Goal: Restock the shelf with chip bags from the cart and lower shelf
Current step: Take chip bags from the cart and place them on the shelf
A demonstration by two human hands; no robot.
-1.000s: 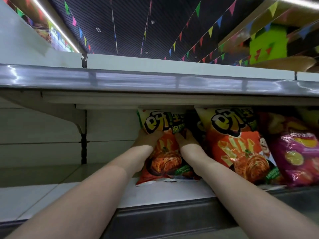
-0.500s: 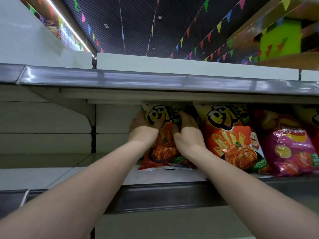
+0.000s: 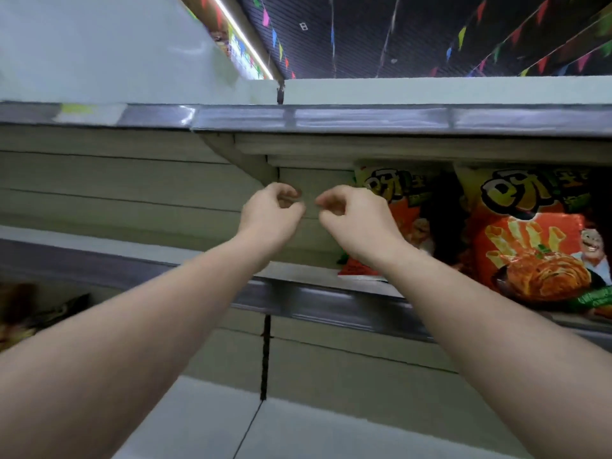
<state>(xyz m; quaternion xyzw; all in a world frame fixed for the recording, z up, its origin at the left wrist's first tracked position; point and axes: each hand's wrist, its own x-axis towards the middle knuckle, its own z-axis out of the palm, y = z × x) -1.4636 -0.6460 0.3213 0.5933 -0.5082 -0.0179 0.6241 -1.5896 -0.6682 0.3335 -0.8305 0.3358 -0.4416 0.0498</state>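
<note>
Left hand (image 3: 270,215) raised in front of the shelf (image 3: 318,301), fingers loosely curled, nothing held. Just right of it, right hand (image 3: 356,220) at the same height, fingers likewise curled and bare, apart from the left. Behind and right of the right hand, 1 chip bag (image 3: 402,207) upright at the far back of the shelf, partly hidden by that wrist. Farther right, a 2nd chip bag (image 3: 536,240) nearer the front edge, leaning. Blurred dark items (image 3: 43,314) low at far left, on a lower level.
</note>
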